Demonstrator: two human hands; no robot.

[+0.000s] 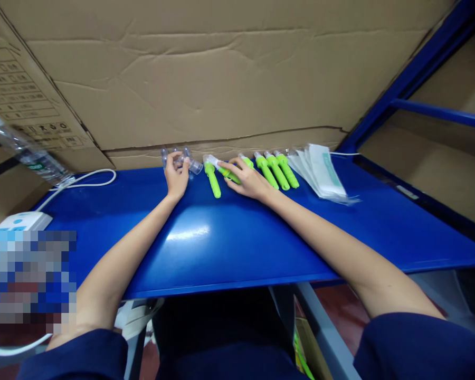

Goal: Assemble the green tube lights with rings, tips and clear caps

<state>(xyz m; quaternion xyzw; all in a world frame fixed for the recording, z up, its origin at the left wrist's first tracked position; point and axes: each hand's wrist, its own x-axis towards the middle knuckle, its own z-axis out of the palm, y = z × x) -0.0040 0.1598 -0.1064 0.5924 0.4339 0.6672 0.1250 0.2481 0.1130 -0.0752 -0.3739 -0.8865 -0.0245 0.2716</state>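
Observation:
On the blue table, my left hand (177, 177) curls its fingers and thumb around a clear plastic cap (197, 167). More clear caps (164, 154) stand just behind those fingers. My right hand (248, 178) is closed over a bright green stick (230, 170) whose pale end points left. Between the hands lies another green stick (214, 182) with a clear end. Several similar green sticks (284, 171) with clear tops lie side by side to the right of my right hand, one of them partly hidden behind it.
White plastic packets (322, 171) lie at the right. A clear bottle (31, 155) leans at the left, near a white cable (91, 177) and a power strip (27, 220). Cardboard (221, 79) walls the back of the blue table (229, 248); a blue frame (396, 79) rises at the right.

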